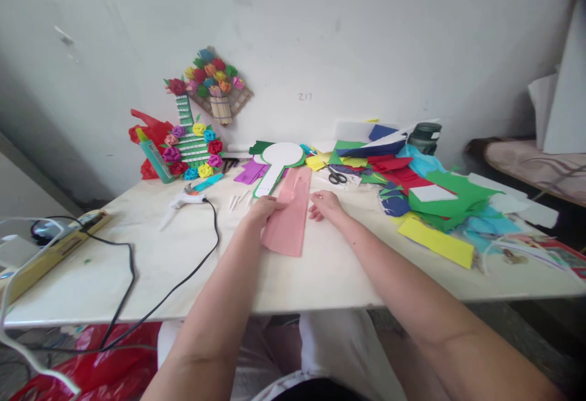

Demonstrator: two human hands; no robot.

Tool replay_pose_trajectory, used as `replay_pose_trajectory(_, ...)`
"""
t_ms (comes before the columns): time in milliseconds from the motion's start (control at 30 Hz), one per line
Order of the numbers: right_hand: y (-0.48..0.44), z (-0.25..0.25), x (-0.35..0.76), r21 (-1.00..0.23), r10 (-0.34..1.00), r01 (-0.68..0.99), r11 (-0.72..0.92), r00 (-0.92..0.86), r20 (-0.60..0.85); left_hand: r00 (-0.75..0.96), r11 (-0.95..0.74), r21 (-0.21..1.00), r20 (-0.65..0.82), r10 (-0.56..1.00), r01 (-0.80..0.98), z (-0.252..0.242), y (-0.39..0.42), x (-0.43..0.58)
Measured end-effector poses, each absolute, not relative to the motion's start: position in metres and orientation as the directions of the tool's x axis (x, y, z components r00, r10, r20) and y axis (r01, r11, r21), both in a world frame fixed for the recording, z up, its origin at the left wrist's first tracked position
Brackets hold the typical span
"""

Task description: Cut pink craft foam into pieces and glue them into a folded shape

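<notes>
A long pink sheet of paper (289, 215) lies flat on the white table (192, 273) in front of me. My left hand (265, 207) rests on its left edge, fingers curled and pinching the paper. My right hand (324, 204) lies just off the sheet's right edge, fingers spread flat on the table and touching the paper's side. A white paddle-shaped cutout on green backing (279, 160) lies just beyond the pink sheet.
A glue gun (187, 198) with a black cord (201, 254) lies left of centre. Scissors (337, 175) lie behind my right hand. Several coloured paper sheets (434, 199) pile up at right. Paper-flower crafts (195, 144) and a glue bottle (153, 155) stand by the wall.
</notes>
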State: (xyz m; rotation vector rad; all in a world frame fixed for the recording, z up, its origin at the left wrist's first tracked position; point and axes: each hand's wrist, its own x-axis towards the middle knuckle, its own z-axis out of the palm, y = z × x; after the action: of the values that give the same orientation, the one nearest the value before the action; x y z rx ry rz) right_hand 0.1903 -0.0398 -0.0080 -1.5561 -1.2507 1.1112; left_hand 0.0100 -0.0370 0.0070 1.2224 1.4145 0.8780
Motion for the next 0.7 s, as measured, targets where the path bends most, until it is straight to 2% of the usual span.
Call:
replay_pose_trajectory(67, -0.041, -0.006, 0.190, -0.969, 0.982, 0.179, -0.171, 0.107, -0.153, 0.158, 0.242, 0.968, -0.249, 0.955, 0.064, 0.006, -0.039, 0.016)
replay_pose_trajectory(167, -0.040, -0.006, 0.190, -0.979, 0.984, 0.132, -0.155, 0.110, -0.141, 0.262, 0.251, 0.965, -0.223, 0.939, -0.077, 0.006, -0.042, 0.022)
replay_pose_trajectory(300, -0.032, -0.012, 0.191, -0.979, 0.967, 0.190, -0.070, 0.254, -0.020, 0.266, 0.238, 0.956, -0.187, 0.946, -0.174, 0.005, -0.041, 0.023)
replay_pose_trajectory(367, -0.030, -0.012, 0.192, -0.988, 0.952, 0.151, -0.034, 0.305, 0.014, 0.251, 0.214, 0.953, -0.158, 0.955, -0.215, 0.003, -0.039, 0.022)
replay_pose_trajectory(500, -0.034, -0.010, 0.190, -0.989, 0.988, -0.121, -0.088, 0.117, -0.102, 0.307, 0.186, 0.941, -0.095, 0.947, -0.281, 0.001, -0.038, 0.019)
replay_pose_trajectory(567, -0.036, -0.009, 0.188, -0.972, 0.993, -0.215, -0.094, 0.046, -0.106, 0.373, 0.213, 0.938, -0.100, 0.922, -0.273, 0.001, -0.037, 0.018)
replay_pose_trajectory(633, -0.036, -0.009, 0.185, -0.969, 0.994, -0.236, -0.065, 0.071, -0.084, 0.403, 0.235, 0.937, -0.116, 0.908, -0.259, 0.001, -0.036, 0.017)
replay_pose_trajectory(700, -0.034, -0.009, 0.183, -0.977, 0.993, -0.211, -0.044, 0.094, -0.065, 0.364, 0.241, 0.936, -0.137, 0.921, -0.257, -0.001, -0.034, 0.017)
